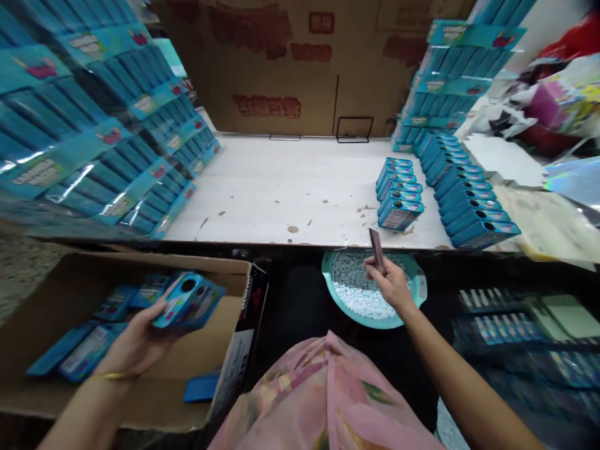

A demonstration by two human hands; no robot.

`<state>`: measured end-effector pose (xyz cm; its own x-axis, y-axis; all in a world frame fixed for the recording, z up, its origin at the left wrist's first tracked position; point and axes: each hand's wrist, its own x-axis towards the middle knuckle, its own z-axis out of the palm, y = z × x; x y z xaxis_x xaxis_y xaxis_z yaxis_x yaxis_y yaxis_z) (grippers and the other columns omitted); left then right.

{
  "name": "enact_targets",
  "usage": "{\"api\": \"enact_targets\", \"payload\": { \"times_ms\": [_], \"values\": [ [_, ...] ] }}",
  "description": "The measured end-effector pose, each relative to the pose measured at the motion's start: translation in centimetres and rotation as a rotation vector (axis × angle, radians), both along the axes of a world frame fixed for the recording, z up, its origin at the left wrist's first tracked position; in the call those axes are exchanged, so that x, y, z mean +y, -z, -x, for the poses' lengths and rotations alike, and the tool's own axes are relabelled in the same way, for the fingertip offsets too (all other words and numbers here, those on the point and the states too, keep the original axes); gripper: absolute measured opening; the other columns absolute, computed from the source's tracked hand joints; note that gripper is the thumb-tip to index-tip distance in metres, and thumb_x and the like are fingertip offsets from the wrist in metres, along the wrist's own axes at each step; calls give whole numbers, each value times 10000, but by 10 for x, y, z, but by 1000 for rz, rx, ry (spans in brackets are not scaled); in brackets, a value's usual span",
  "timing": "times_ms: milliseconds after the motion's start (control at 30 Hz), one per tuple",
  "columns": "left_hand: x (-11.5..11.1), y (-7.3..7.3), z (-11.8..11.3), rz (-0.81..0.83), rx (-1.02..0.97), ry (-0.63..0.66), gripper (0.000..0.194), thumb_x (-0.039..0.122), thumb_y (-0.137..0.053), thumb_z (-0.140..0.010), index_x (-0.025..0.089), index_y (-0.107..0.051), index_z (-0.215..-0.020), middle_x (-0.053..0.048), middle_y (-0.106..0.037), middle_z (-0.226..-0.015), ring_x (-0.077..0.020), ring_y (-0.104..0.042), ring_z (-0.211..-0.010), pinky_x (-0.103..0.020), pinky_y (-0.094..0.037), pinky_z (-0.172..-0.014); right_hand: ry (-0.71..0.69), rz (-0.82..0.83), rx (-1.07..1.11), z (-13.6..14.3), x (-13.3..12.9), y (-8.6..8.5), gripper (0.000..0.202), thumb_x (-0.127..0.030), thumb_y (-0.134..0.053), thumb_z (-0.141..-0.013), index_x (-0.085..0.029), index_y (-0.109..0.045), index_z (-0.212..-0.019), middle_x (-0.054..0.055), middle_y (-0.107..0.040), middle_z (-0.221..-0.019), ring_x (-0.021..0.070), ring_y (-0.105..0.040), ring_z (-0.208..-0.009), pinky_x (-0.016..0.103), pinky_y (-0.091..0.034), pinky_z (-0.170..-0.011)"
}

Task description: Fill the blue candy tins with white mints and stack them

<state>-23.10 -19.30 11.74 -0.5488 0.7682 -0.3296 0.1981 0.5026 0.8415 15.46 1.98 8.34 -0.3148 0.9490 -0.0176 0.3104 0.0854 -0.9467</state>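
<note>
White bench (pixel 262 187): boxes (pixel 471 195) upright in rows, right, presumably done. Carton (pixel 225 340), lower left: blue packs (pixel 91 351) lying, presumably pending. Teal basin (pixel 357 317), centre. My left hand (pixel 140 340) grips a blue box (pixel 185 303) above carton; right hand (pixel 392 286) pinches dark strip (pixel 376 250).

Looks like a small packing workshop: matching blue boxes (pixel 42 115) stacked in display trays (pixel 56 169) along the left edge of the table (pixel 276 187), more in rows near its right edge. Open cardboard carton (pixel 229 319) by front-left corner, basin (pixel 379 323) of pale pellets (pixel 359 300) just off front edge.
</note>
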Motion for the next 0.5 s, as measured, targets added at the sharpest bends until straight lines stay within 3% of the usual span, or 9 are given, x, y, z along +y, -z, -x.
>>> {"api": "enact_targets", "payload": {
  "times_ms": [67,133,200,300,400,500],
  "values": [
    [36,-16,-51,-134,-571,-79,547,531,-396,-706,241,-437,-1168,-34,-608,-1066,-273,-555,-958,-475,-455,-772,-74,196,189,30,-25,-1,269,-381,-535,-721,-172,-565,-888,45,-596,-827,165,-570,-722,285,-473,-591],
    [68,-17,-106,-166,-888,-45,537,499,-414,-712,215,-443,-1166,-65,-592,-1081,-281,-554,-944,-510,-440,-773,-124,285,339,57,-47,-3,297,-361,-546,-718,-190,-566,-960,55,-576,-1016,181,-555,-879,297,-478,-679],
    [91,-8,-153,-128,-1070,57,543,511,-379,-744,192,-434,-1180,-98,-572,-1100,-276,-546,-951,-513,-429,-788,-97,319,447,72,-61,-2,352,-338,-551,-722,-229,-539,-1057,35,-529,-1139,174,-508,-994,304,-445,-791],
    [108,11,-192,-138,-1030,267,577,529,-365,-766,276,-289,-1278,-77,-467,-1236,-255,-482,-1058,-462,-413,-842,23,429,563,67,-61,5,402,-343,-552,-724,-245,-506,-1112,16,-579,-1049,148,-533,-932,293,-433,-793],
    [119,26,-196,-129,-823,561,704,442,-479,-749,335,-91,-1327,-65,-339,-1336,-244,-406,-1145,-432,-372,-903,32,567,595,43,-55,14,391,-351,-601,-674,-198,-553,-1031,4,-614,-845,132,-559,-758,265,-445,-681],
    [125,36,-191,-145,-641,797,845,438,-608,-641,280,-148,-1331,-98,-265,-1369,-288,-308,-1214,-452,-301,-959,-46,620,543,29,-62,22,350,-346,-625,-642,-168,-584,-941,-9,-597,-746,113,-538,-660,237,-423,-612]
  ]
}}
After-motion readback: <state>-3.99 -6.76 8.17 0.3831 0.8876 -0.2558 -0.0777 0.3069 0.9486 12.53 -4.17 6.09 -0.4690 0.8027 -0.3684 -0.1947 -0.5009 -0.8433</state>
